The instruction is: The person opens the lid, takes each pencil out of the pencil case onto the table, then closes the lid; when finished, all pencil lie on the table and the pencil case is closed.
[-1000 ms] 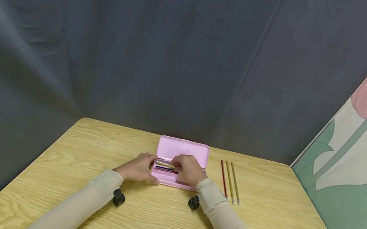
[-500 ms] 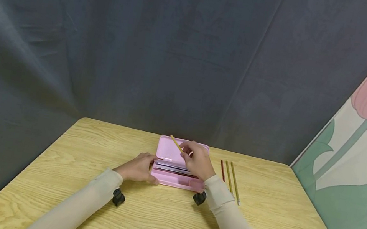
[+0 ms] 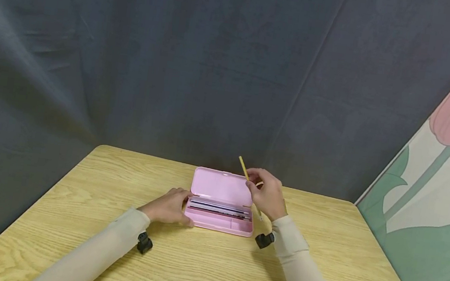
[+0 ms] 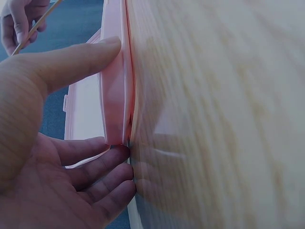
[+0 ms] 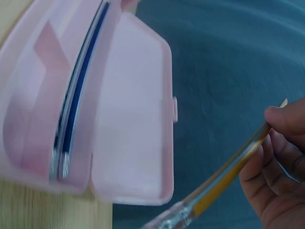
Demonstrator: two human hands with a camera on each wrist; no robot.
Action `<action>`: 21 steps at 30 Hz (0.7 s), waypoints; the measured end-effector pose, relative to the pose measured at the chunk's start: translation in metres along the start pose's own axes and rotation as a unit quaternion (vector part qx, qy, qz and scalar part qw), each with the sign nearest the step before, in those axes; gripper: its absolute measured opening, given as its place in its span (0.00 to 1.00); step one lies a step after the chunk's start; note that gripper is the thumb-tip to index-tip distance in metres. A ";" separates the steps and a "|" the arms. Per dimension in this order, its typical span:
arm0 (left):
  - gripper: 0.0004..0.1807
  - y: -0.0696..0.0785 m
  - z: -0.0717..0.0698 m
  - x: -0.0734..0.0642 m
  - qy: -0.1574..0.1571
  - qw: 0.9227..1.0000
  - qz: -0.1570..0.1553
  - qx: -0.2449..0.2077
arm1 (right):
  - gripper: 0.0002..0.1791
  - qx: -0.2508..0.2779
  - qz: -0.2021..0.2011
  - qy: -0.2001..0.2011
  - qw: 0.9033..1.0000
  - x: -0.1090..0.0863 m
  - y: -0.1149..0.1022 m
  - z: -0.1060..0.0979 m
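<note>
My left hand (image 3: pixel 168 205) holds the left end of an open pink pencil case (image 3: pixel 213 228). In the left wrist view its thumb (image 4: pixel 90 59) lies against the front wall, with the fingertips at the case's end. Several pencils, one of them blue (image 5: pixel 78 100), lie in the long rear compartment; the front compartments look bare. Past the case's right end, my right hand (image 3: pixel 267 194) pinches a yellow pencil (image 3: pixel 243 167) between thumb and fingers. That pencil is raised and tilted, eraser end down toward the table, as the right wrist view also shows.
The raised lid (image 3: pixel 223 185) leans back near the table's (image 3: pixel 199 270) rear edge, before a dark curtain (image 3: pixel 200 71). My right hand and sleeve (image 3: pixel 293 239) cover the spot where loose pencils lay. A tulip-patterned cloth (image 3: pixel 449 189) hangs at the right.
My right hand has lifted the yellow pencil out of the case and carried it to the right. The left hand has stayed at the case's end. The loose pencils are now hidden.
</note>
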State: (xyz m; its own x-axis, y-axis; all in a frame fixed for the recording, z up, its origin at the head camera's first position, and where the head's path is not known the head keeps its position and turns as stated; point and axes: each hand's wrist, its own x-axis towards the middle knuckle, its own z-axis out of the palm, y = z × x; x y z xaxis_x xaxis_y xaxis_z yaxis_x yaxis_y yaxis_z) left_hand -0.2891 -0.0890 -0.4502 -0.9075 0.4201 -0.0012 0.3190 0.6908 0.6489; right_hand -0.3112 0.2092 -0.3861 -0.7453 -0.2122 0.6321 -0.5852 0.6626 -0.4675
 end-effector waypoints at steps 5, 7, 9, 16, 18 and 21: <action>0.50 -0.001 0.000 0.000 -0.001 1.000 -0.006 0.003 | 0.14 -0.006 0.017 0.020 1.000 -0.004 0.013 -0.018; 0.50 -0.001 0.000 0.000 -0.002 1.000 -0.008 0.005 | 0.14 -0.014 0.022 0.027 0.999 -0.006 0.019 -0.026; 0.51 0.000 -0.001 -0.001 -0.002 1.000 -0.008 0.006 | 0.14 -0.023 0.026 0.034 0.999 -0.008 0.025 -0.033; 0.51 0.002 -0.001 -0.002 -0.002 1.000 -0.009 0.004 | 0.15 -0.059 0.064 0.042 0.995 -0.017 0.049 -0.060; 0.51 0.002 -0.002 -0.002 -0.002 1.000 -0.009 0.007 | 0.15 -0.065 0.081 0.043 0.994 -0.019 0.054 -0.067; 0.51 0.003 -0.002 -0.002 -0.004 1.000 -0.007 0.013 | 0.15 -0.072 0.106 0.042 0.991 -0.022 0.060 -0.078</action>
State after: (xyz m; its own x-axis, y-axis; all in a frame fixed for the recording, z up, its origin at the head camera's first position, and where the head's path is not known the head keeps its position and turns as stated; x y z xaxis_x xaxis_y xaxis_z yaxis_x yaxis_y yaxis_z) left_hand -0.2870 -0.0892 -0.4465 -0.9095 0.4153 -0.0152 0.3144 0.7116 0.6283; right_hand -0.3051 0.3101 -0.3799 -0.8141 -0.0015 0.5807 -0.3620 0.7832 -0.5055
